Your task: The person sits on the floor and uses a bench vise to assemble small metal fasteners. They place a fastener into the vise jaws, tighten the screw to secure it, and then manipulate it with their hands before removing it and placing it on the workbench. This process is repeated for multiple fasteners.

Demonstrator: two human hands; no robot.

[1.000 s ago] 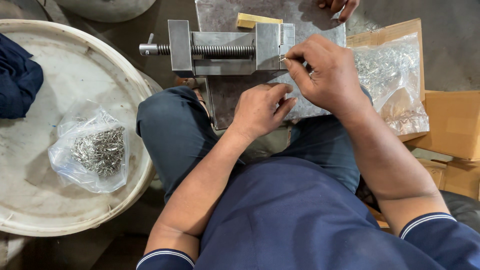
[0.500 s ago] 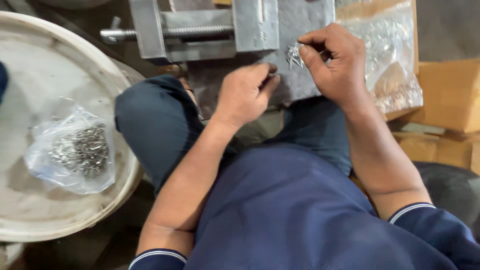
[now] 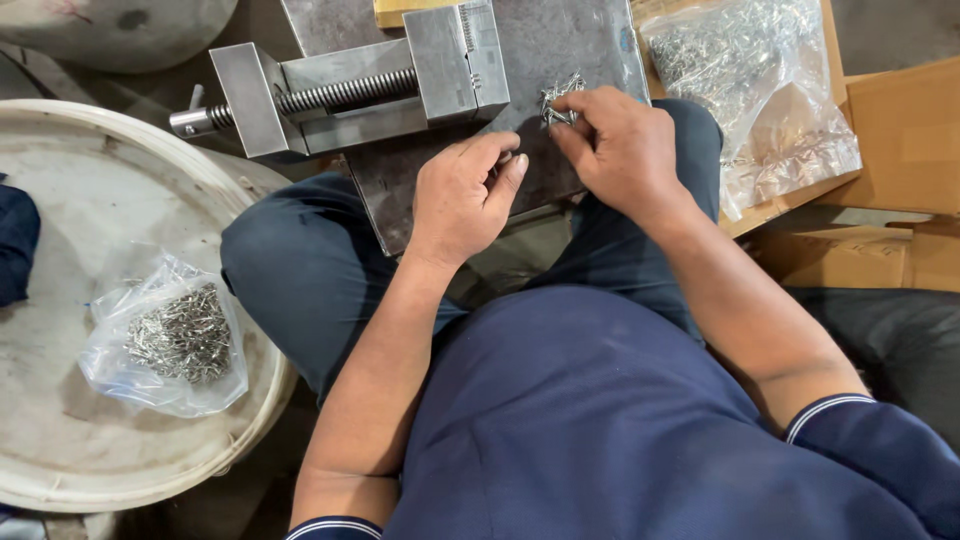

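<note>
— Pinching a cluster of small metal pins [image 3: 562, 100], the right hand [image 3: 620, 150] hovers over the steel plate [image 3: 560, 45] on the person's lap.
— And the left hand [image 3: 465, 195]?
— Loosely curled, fingertips closed on something too small to identify, just below the vise [image 3: 360, 90].

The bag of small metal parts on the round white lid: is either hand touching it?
No. The bag lies apart; both hands work at the steel plate.
</note>
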